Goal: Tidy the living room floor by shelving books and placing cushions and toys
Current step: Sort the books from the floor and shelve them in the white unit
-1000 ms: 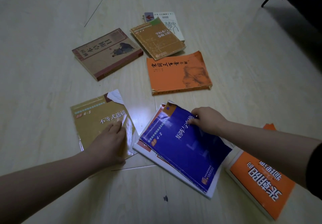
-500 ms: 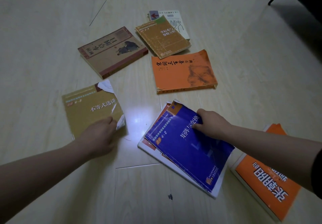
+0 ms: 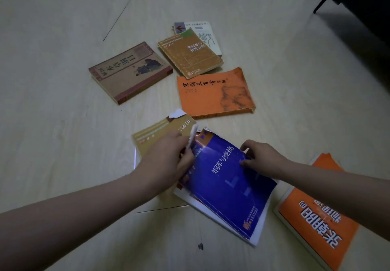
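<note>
- Books are scattered face up on the pale floor (image 3: 63, 123), all within the person's reach.
- Dark furniture (image 3: 363, 0) is seen at the far right corner, well apart from them.
- A blue book (image 3: 228, 186) is laid nearest the person, between the two forearms. Its upper right edge is pinched by the right hand (image 3: 261, 156), with the thumb pressed on the cover and the fingers curled at the edge.
- A bright orange book (image 3: 316, 218) is laid flat just right of the blue one, and its far end is crossed by the right forearm.
- A worn orange book (image 3: 215, 93) is laid flat beyond the blue one, apart from it.
- A thick brown book (image 3: 128, 72) is set to the left of the worn orange one.
- An olive book (image 3: 190, 53) is laid farther back, resting partly on a white book (image 3: 207, 36).
- A tan book (image 3: 156, 135) is gripped at its right edge by the left hand (image 3: 166, 161), with the fingers curled round the pages. That edge is held over the blue book's upper left corner. Whether the tan book is clear of the floor cannot be told.
</note>
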